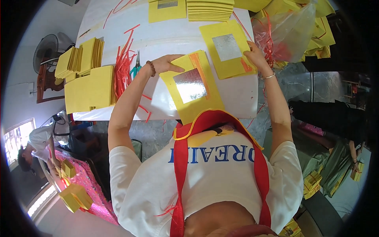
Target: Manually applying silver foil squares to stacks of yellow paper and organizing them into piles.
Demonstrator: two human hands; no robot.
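A yellow paper stack [213, 91] with a silver foil square and an orange stripe lies at the table's near edge, close to my apron. My left hand [164, 65], wearing a beaded bracelet, grips its upper left corner between thumb and fingers. Just beyond it to the right is a second yellow paper stack [210, 43], also with a silver square and an orange mark. My right hand [256, 57], with a bangle at the wrist, holds this one by its right edge, thumb on top. The undersides of both stacks are hidden.
Left of my left forearm lie red plastic strips [123, 67], teal-handled scissors [136, 68] and yellow paper piles [89, 89]. More yellow stacks [209, 10] line the far side. A clear plastic bag [290, 29] sits at the right. Other people work at both sides.
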